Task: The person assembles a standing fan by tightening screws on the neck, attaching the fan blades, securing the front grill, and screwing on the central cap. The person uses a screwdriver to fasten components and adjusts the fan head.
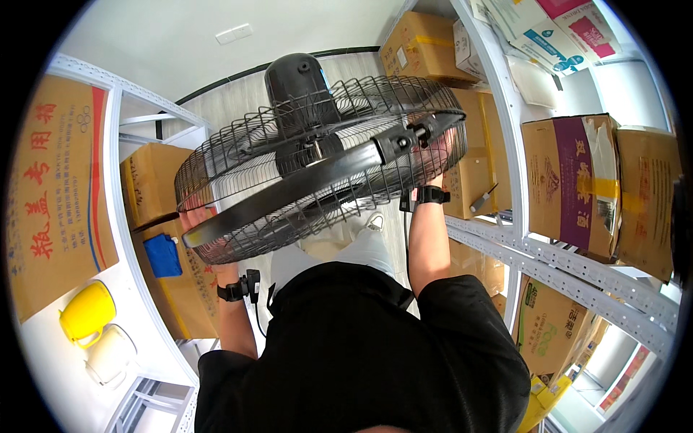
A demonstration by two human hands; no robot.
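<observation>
A large black electric fan [317,173] with a round wire cage is held up in front of me, tilted so that its left side is nearer. Its black motor housing [297,83] sticks out at the far side, and a curved black bracket crosses the near side. My left hand [196,218] grips the cage's left rim, partly hidden behind the wires. My right hand [437,150] grips the right rim, near the bracket's end joint, with its fingers seen through the wires. Black straps with small devices sit on both my wrists.
Metal shelving [509,130] with cardboard boxes [570,184] stands on the right, a knife-like tool [484,198] nearby. On the left are a big carton [61,195], a blue packet [162,256], a yellow mug [88,312] and a white mug [112,353]. A white wall rises ahead.
</observation>
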